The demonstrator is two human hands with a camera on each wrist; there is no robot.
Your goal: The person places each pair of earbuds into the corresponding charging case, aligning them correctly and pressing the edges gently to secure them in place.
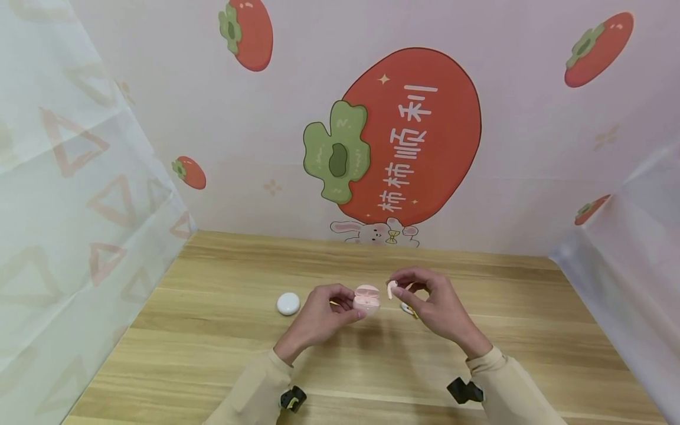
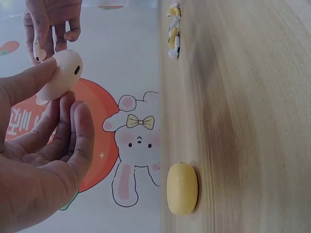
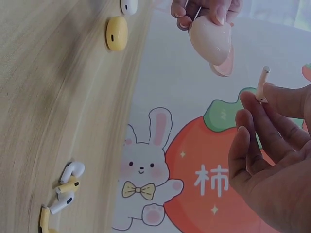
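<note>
First, at the left of the wood-grain table [image 1: 212,354], sits a rounded white case [image 1: 288,303]. Next to it, a forearm in a beige sleeve [image 1: 249,389] reaches forward and angles inward, a small black device [image 1: 293,399] at its wrist. The left hand [image 1: 321,314] grips a pink earbud case [image 1: 366,300] above the table, thumb on the near side and curled fingers round the other; the case's lid stands open. A yellow case [image 2: 182,188], mostly hidden behind this hand in the head view, rests on the wood.

Just right of the pink case, and apart from it, is a pink earbud [image 1: 391,289], its stem pointing down in the head view. The right hand [image 1: 437,304] pinches it between thumb and index finger, the other fingers bent, the forearm slanting in from the right. Below this hand, white and yellow earbuds [image 3: 64,199] lie in a loose row.
</note>
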